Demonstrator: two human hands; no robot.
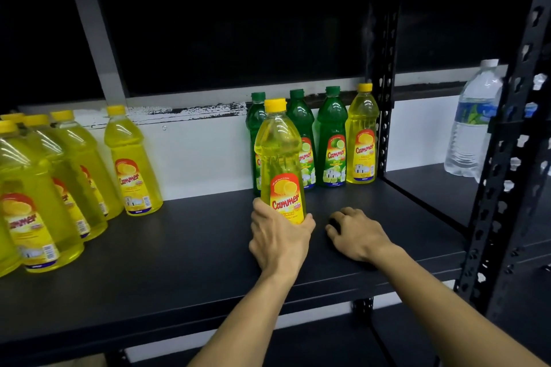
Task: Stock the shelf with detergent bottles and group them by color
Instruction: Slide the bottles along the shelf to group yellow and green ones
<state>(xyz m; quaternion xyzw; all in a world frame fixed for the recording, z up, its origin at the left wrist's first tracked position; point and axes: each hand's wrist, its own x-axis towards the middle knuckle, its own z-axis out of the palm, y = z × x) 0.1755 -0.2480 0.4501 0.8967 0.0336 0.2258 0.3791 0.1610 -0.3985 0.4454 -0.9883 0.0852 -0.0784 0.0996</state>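
Head cam: left hand (278, 237) is wrapped around the bottom of a yellow bottle (280, 164), standing upright on the black shelf (185, 253) just in front of 3 green bottles (331, 140). Right hand (356, 232) rests on the shelf beside it, fingers loosely bent, holding nothing. Another yellow one (362, 135) sits right of the greens, and a yellow bunch (59, 188) is far left. A water bottle (472, 122) is in the next bay.

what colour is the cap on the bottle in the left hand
Yellow cap, on the bottle the left hand grips; head view.
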